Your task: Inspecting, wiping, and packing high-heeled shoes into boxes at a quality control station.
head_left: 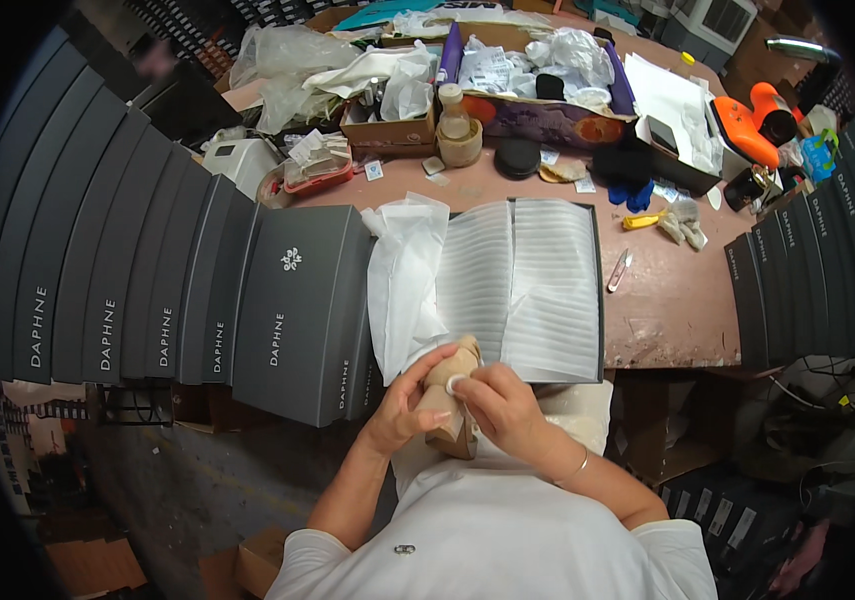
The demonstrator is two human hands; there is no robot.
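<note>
A tan shoe [435,376] is held in front of my chest, at the near edge of an open dark grey shoebox [599,290]. My left hand [407,408] is wrapped round the shoe's left side. In my right hand [509,412], a small white pad or wad [454,383] is pinched and pressed against the shoe; its exact kind is hard to make out. Ribbed white foam wrapping [552,280] fills the box in two sections, and crumpled white tissue paper [405,270] spills over its left side.
Closed grey shoeboxes [292,310] line the left, with more boxes [807,270] at the right. On the pink table lie a utility knife [619,270], a yellow-handled tool [644,220] and blue cloth [632,196]. A bottle [454,115] and cartons of packing scraps [547,118] stand behind.
</note>
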